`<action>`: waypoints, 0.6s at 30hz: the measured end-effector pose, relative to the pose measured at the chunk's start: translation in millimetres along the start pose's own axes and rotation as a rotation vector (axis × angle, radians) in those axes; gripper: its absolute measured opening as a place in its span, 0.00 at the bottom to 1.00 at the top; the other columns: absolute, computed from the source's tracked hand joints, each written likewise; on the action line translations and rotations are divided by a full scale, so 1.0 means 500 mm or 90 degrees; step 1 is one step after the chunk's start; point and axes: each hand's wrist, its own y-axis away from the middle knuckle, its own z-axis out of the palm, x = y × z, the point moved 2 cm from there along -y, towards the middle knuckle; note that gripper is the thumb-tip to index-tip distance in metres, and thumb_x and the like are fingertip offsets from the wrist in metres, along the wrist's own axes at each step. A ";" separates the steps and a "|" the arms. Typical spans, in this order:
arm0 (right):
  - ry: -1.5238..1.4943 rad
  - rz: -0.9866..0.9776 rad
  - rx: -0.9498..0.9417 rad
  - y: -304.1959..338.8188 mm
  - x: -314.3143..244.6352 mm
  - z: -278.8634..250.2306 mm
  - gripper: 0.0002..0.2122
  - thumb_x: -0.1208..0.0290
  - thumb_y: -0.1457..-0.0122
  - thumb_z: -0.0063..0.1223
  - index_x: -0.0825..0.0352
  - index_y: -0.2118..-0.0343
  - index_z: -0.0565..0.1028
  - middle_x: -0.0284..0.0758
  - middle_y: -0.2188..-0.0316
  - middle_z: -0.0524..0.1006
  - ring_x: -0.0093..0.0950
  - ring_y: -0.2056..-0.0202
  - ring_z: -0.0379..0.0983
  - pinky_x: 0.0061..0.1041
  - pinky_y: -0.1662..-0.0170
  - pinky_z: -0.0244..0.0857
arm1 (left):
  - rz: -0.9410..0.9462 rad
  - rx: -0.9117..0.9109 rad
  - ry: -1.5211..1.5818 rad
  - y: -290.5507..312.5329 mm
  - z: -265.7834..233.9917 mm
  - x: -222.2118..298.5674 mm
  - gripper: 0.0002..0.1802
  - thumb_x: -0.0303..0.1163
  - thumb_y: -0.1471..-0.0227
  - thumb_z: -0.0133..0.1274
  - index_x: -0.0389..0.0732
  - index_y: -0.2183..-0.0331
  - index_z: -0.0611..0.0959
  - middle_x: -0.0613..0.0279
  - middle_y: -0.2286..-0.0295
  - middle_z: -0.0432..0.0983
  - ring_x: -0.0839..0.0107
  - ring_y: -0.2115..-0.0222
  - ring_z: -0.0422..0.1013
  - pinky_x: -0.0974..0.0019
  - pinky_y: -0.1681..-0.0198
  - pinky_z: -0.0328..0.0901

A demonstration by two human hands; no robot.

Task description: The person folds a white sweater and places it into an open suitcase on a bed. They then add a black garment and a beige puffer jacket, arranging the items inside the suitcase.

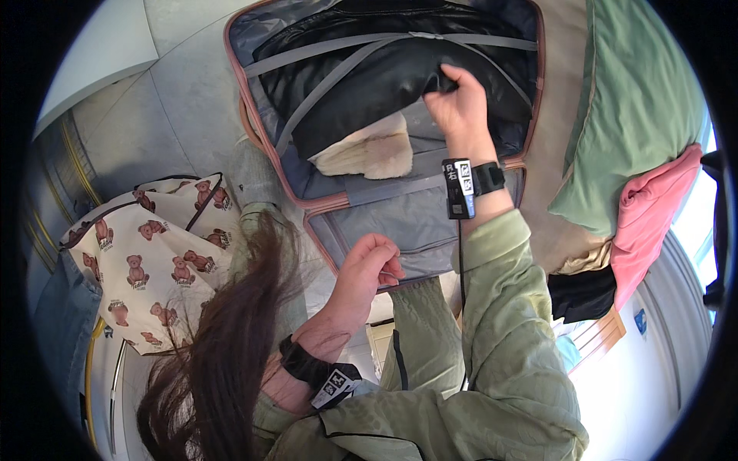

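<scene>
With the centre of the view as the dial's hub, an open suitcase (430, 260), grey-lined and pink-edged, spreads from the hub up to twelve o'clock. In its far half, toward twelve, lies a shiny black garment (361, 100), crossed by grey straps (323, 50). The person's right hand (455, 100), at one o'clock, grips the garment's near edge between thumb and fingers. Just below that edge, close above the hub, a cream fleecy piece (377, 150) shows against the lining.

The left hand (370, 265), just on the six o'clock side of the hub, hovers over the suitcase's near half, half-open, its fingers loosely curled and nothing visible in them.

At nine o'clock sits a pale cloth (150, 269) printed with brown bears. A green pillow (634, 115) lies at two o'clock, a pink cloth (649, 207) at three, touching it, and a black cloth (580, 296) toward four, beside the pink one.
</scene>
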 end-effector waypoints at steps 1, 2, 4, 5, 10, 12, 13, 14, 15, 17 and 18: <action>0.088 -0.033 0.004 0.005 0.006 -0.039 0.10 0.82 0.46 0.46 0.73 0.61 0.73 0.41 0.60 0.76 0.37 0.55 0.72 0.38 0.47 0.65 | -0.002 -0.007 0.000 -0.001 0.001 -0.002 0.07 0.35 0.42 0.47 0.43 0.67 0.74 0.69 0.75 0.71 0.77 0.73 0.69 0.73 0.68 0.63; 0.138 -0.057 0.002 0.010 0.019 -0.082 0.10 0.81 0.46 0.48 0.71 0.60 0.74 0.39 0.60 0.77 0.35 0.55 0.73 0.36 0.48 0.65 | -0.004 -0.006 -0.001 -0.002 0.001 -0.003 0.07 0.35 0.42 0.47 0.43 0.67 0.74 0.69 0.75 0.71 0.78 0.73 0.69 0.73 0.68 0.63; 0.284 -0.098 0.136 0.020 0.058 -0.184 0.13 0.77 0.45 0.56 0.68 0.56 0.74 0.37 0.56 0.76 0.33 0.51 0.69 0.34 0.46 0.62 | -0.007 -0.004 -0.004 -0.004 0.001 -0.006 0.07 0.35 0.42 0.47 0.43 0.67 0.74 0.69 0.75 0.71 0.78 0.73 0.69 0.73 0.68 0.63; 0.473 -0.140 0.181 0.029 0.081 -0.231 0.20 0.73 0.44 0.58 0.67 0.49 0.69 0.37 0.50 0.72 0.32 0.47 0.66 0.35 0.44 0.60 | -0.009 -0.003 -0.006 -0.005 0.001 -0.007 0.07 0.35 0.42 0.47 0.43 0.67 0.74 0.69 0.75 0.71 0.78 0.73 0.69 0.73 0.68 0.64; 0.512 0.074 0.300 0.038 0.146 -0.337 0.41 0.67 0.50 0.66 0.75 0.40 0.51 0.46 0.44 0.63 0.38 0.43 0.61 0.39 0.42 0.59 | -0.027 0.014 -0.013 -0.007 0.000 -0.013 0.06 0.35 0.42 0.46 0.44 0.67 0.74 0.69 0.75 0.71 0.77 0.73 0.70 0.73 0.68 0.64; 0.490 0.136 0.282 0.041 0.144 -0.324 0.44 0.67 0.52 0.68 0.76 0.40 0.48 0.48 0.45 0.63 0.40 0.43 0.61 0.39 0.44 0.61 | -0.029 0.019 -0.019 -0.008 0.000 -0.015 0.05 0.34 0.43 0.46 0.44 0.68 0.73 0.68 0.74 0.71 0.74 0.72 0.70 0.71 0.67 0.64; 0.502 0.157 0.240 0.047 0.144 -0.314 0.45 0.67 0.53 0.68 0.76 0.40 0.46 0.49 0.44 0.62 0.40 0.43 0.61 0.40 0.44 0.62 | -0.031 0.014 -0.021 -0.009 0.001 -0.017 0.05 0.34 0.42 0.46 0.44 0.68 0.73 0.69 0.74 0.71 0.75 0.72 0.70 0.71 0.67 0.64; 0.516 0.176 0.176 0.054 0.145 -0.304 0.47 0.67 0.54 0.69 0.76 0.39 0.45 0.50 0.44 0.62 0.41 0.43 0.61 0.40 0.45 0.63 | -0.033 0.012 -0.024 -0.009 0.001 -0.019 0.05 0.34 0.42 0.46 0.44 0.68 0.73 0.69 0.74 0.71 0.75 0.72 0.70 0.71 0.67 0.64; 0.508 0.203 0.180 0.054 0.154 -0.299 0.47 0.75 0.62 0.71 0.76 0.41 0.49 0.47 0.43 0.61 0.42 0.44 0.61 0.40 0.44 0.60 | -0.034 0.009 -0.026 -0.010 0.002 -0.020 0.05 0.34 0.42 0.46 0.44 0.67 0.73 0.69 0.74 0.71 0.75 0.72 0.70 0.71 0.67 0.64; 0.576 0.245 0.119 0.058 0.178 -0.294 0.44 0.77 0.62 0.69 0.76 0.42 0.53 0.47 0.47 0.65 0.42 0.46 0.65 0.39 0.46 0.61 | -0.034 0.001 -0.026 -0.010 0.002 -0.024 0.05 0.34 0.42 0.46 0.44 0.67 0.73 0.69 0.74 0.71 0.75 0.72 0.71 0.71 0.67 0.65; 0.617 0.254 0.100 0.057 0.193 -0.294 0.42 0.78 0.62 0.68 0.77 0.43 0.54 0.48 0.48 0.67 0.42 0.48 0.66 0.38 0.46 0.62 | -0.037 0.004 -0.027 -0.010 0.002 -0.025 0.05 0.34 0.42 0.46 0.44 0.67 0.73 0.69 0.74 0.71 0.75 0.72 0.71 0.71 0.67 0.65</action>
